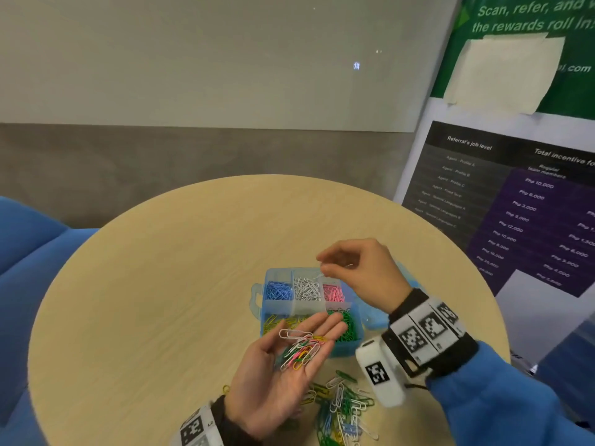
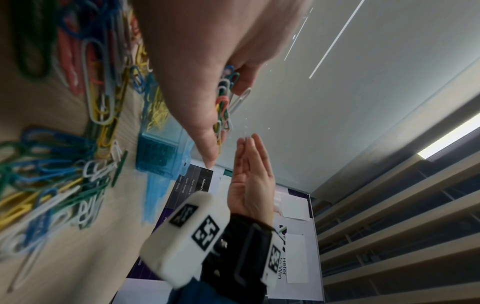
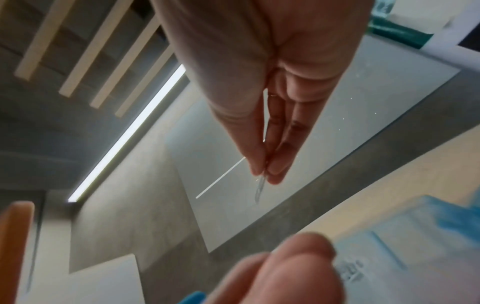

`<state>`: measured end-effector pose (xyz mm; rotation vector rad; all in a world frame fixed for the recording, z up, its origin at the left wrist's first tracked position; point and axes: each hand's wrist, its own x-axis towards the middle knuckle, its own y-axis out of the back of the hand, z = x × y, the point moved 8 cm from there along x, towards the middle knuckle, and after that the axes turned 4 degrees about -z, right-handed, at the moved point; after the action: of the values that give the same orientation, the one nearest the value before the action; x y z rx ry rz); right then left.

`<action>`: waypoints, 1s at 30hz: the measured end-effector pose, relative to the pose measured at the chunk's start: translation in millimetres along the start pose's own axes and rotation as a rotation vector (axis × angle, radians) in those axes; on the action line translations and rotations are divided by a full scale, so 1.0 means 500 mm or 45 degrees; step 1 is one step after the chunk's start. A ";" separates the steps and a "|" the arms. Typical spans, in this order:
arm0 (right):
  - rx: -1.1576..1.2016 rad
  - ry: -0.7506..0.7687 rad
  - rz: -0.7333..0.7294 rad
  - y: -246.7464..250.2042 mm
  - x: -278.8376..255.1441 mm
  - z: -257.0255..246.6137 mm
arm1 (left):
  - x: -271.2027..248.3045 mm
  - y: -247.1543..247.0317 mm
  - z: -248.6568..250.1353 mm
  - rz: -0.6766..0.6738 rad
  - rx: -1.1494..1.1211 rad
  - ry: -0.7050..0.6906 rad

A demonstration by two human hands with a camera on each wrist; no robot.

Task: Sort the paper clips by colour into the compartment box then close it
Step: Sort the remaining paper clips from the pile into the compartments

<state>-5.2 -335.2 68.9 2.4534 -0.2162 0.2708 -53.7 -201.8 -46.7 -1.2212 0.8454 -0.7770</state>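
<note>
The blue translucent compartment box (image 1: 257, 300) stands open mid-table, holding blue (image 1: 278, 289), white (image 1: 307, 288), pink (image 1: 333, 292), yellow (image 1: 273, 321) and green clips (image 1: 349, 326) in separate compartments. My left hand (image 1: 273, 381) lies palm up just in front of the box, carrying a mixed bunch of clips (image 1: 299, 347) (image 2: 223, 102) on straight fingers. My right hand (image 1: 323, 263) hovers above the white and pink compartments and pinches one white clip (image 3: 259, 189) between thumb and forefinger. A loose mixed pile (image 1: 341, 407) (image 2: 64, 144) lies on the table near me.
The round wooden table (image 1: 128, 284) has bare surface left of the box. The box lid (image 1: 373, 318) lies open to the right, mostly hidden by my right wrist. A blue seat (image 1: 32, 252) is at the left; a poster board (image 1: 515, 204) leans at the right.
</note>
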 end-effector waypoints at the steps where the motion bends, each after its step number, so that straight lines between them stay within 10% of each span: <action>1: -0.061 -0.008 -0.043 -0.010 0.009 -0.002 | -0.001 0.000 0.001 0.002 -0.003 -0.007; 9: -0.397 0.146 -0.647 -0.153 -0.048 -0.048 | -0.006 0.006 0.012 0.080 0.047 -0.145; 22: -0.155 -0.003 -0.228 -0.058 0.051 -0.004 | -0.004 -0.002 0.013 0.065 0.019 -0.106; 30: -0.370 0.105 -0.309 -0.070 0.005 -0.035 | -0.003 0.012 0.024 0.043 -0.037 -0.136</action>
<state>2.4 -297.3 61.9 2.1490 0.0741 0.2173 -43.7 -194.1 -50.8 -1.2602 0.7902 -0.6685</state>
